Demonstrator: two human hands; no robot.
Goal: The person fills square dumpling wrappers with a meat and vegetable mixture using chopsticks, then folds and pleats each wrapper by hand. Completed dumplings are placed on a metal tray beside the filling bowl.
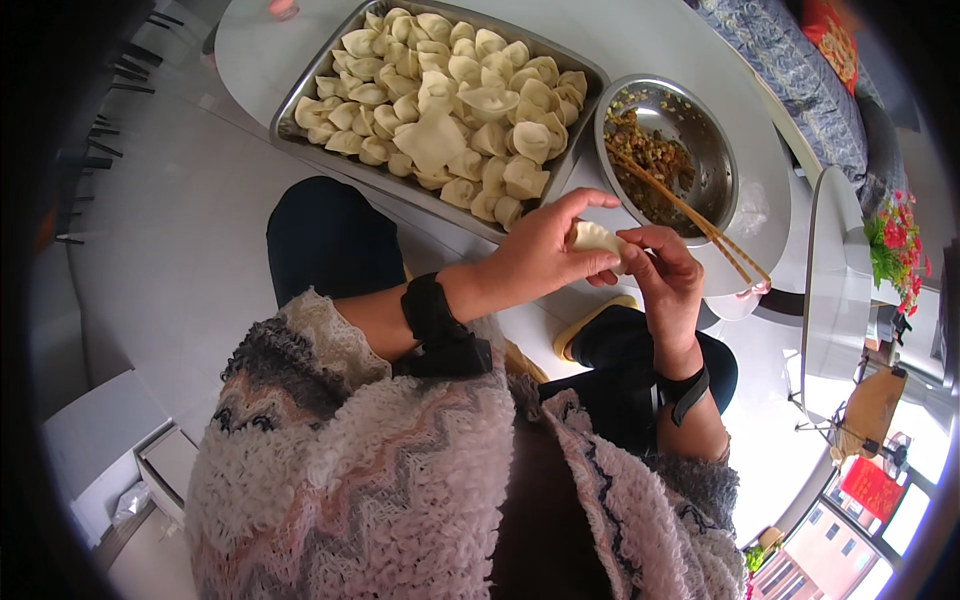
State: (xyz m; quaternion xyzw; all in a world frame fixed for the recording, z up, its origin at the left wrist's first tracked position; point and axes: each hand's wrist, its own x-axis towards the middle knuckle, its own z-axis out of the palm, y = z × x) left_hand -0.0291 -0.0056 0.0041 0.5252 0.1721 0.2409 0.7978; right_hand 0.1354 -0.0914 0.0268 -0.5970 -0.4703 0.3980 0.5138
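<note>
Between my two hands is a folded dumpling (598,238) with a pleated-looking edge. My left hand (551,244) cradles it from the left, thumb along its lower side and index finger stretched away from it. The thumb and fingers of my right hand (664,270) pinch its right end. A rectangular metal tray (289,112) full of shaped dumplings lies beyond my left hand. One flat wrapper (430,140) rests on top of the dumplings there. Just past my right hand stands a steel bowl (712,135) with chopped filling (646,154) and a pair of wooden chopsticks (690,211) leaning over its rim.
Tray and bowl stand on a pale table (255,45) with a rounded edge. A small pink object (283,8) sits at its far left. To the right are a patterned sofa cushion (795,82), red flowers (896,240) and a pale oval panel (832,300).
</note>
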